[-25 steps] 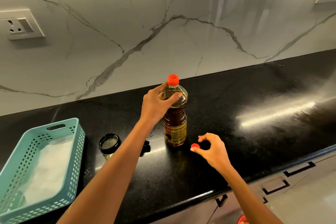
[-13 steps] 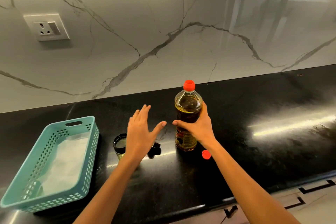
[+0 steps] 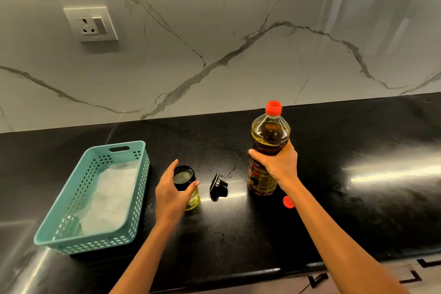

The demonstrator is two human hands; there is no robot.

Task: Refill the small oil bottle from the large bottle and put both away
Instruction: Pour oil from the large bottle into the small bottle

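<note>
The left hand (image 3: pixel 170 196) curls its fingers round the small bottle (image 3: pixel 183 178), standing open on the worktop (image 3: pixel 238 234). Its black lid (image 3: pixel 218 186) lies just right of those fingers. Farther back, the right hand (image 3: pixel 276 167) grips the large bottle (image 3: pixel 270 136) round its middle. It looks heavy and maybe oily, so hold tight.

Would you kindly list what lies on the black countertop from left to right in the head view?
teal basket → small oil bottle, open → black stopper → large oil bottle → red cap
</note>
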